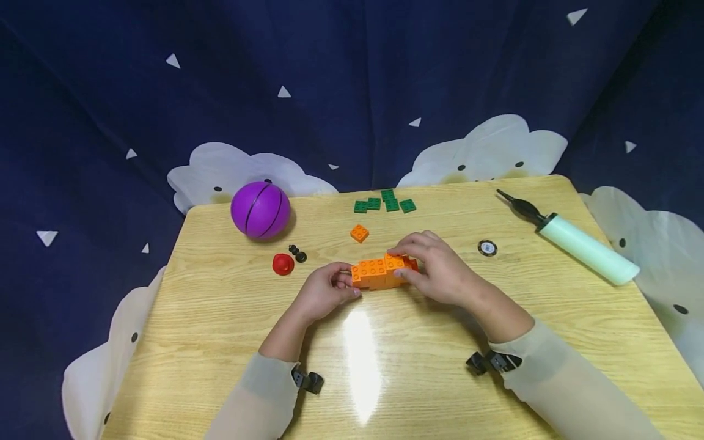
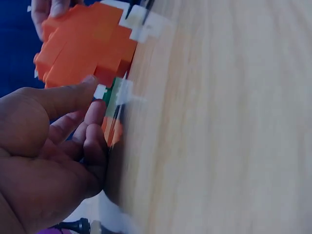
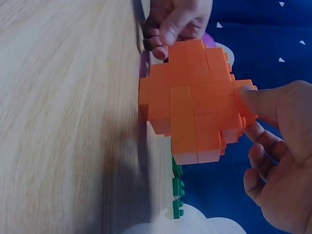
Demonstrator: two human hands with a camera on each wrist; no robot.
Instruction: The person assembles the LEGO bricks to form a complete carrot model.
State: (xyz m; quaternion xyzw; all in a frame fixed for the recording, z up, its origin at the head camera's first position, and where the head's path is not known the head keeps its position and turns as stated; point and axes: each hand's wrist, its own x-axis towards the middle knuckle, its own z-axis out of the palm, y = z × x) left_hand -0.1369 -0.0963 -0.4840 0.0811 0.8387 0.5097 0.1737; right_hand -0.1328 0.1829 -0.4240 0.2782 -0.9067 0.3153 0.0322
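A stepped build of orange toy bricks (image 1: 374, 273) stands on the wooden table between both hands. In the right wrist view its broad face shows as several fitted bricks (image 3: 195, 102). My right hand (image 1: 434, 269) is at the right end and top of the build. Its thumb and fingers pinch an orange brick (image 3: 245, 92) on the upper step. My left hand (image 1: 324, 290) holds the left end, thumb tip in front and fingers curled beside it. In the left wrist view that thumb (image 2: 73, 95) lies right at the build's edge.
Behind the build lie a loose orange brick (image 1: 360, 233) and several green bricks (image 1: 392, 204). To the left are a purple ball (image 1: 261, 210), a red cap-shaped piece (image 1: 283, 264) and a small black knobbed piece (image 1: 297, 253). A poker chip (image 1: 487, 247) and a hand pump (image 1: 585, 247) lie right.
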